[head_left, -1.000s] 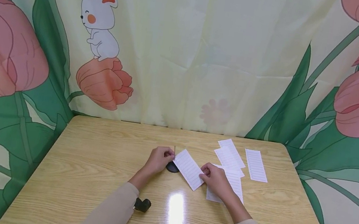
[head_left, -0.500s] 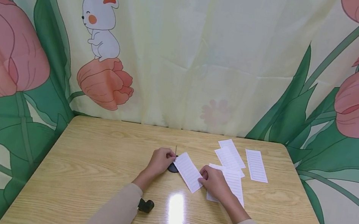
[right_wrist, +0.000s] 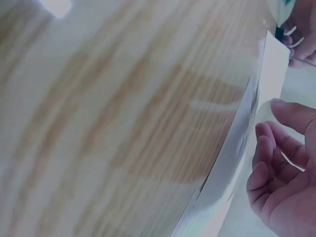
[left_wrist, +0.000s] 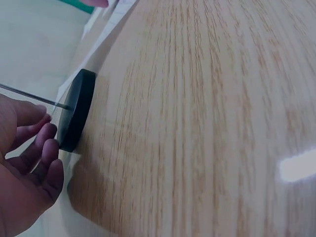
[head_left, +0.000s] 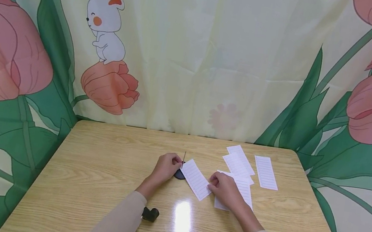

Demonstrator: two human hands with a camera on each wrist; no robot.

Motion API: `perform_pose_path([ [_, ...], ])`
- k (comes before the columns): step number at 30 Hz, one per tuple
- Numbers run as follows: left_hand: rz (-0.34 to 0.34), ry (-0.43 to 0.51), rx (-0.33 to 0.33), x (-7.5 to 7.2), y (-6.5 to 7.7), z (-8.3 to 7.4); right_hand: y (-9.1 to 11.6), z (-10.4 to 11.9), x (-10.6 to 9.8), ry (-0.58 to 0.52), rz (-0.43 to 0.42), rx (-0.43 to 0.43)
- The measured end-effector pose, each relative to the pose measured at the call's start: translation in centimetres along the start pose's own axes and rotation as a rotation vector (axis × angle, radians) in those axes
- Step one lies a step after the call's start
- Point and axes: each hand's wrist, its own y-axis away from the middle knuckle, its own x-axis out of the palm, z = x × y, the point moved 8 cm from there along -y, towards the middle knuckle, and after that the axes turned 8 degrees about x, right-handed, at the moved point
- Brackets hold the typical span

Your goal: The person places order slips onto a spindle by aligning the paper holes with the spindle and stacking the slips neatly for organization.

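Head view: from where I'm standing, the person's L hand (head_left: 165, 166) is pinching the L end of a lined slip (head_left: 196, 179) right by the thin rod (head_left: 184, 156) rising from a round black base (left_wrist: 78, 111), w/ the slip slanting btwn both hands over the wood table (head_left: 93, 166). R hand (head_left: 224, 186) is curving its fingers at the slip's R end, tho can't tell if it's gripping or just touching. Overlapping lined sheets (head_left: 238, 163) are lying partly behind R hand, w/ a single sheet (head_left: 266, 173) lying farther R.
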Motion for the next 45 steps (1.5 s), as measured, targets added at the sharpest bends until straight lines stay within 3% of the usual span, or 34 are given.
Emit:
perform_pose_path([
  [11,0.021,-0.027,0.045,-0.5,0.7,-0.4,0.2,-3.7,-2.5,-0.089,-0.049,0.039],
  [16,0.052,-0.023,0.027,-0.6,1.2,-0.2,0.3,-6.1,-4.4,-0.112,-0.078,0.087],
  [23,0.102,-0.054,0.049,-0.1,1.5,-0.1,0.5,-9.6,-7.0,-0.098,-0.108,0.157],
  [31,0.115,-0.087,0.100,0.2,1.7,-0.1,0.9,-13.4,-9.0,-0.085,-0.086,0.220],
  [38,0.137,-0.083,0.078,0.4,1.9,0.0,0.9,-16.1,-10.9,-0.062,-0.102,0.272],
  [45,0.160,-0.112,0.036,0.3,2.0,0.7,0.4,-17.7,-11.1,-0.040,-0.122,0.300],
])
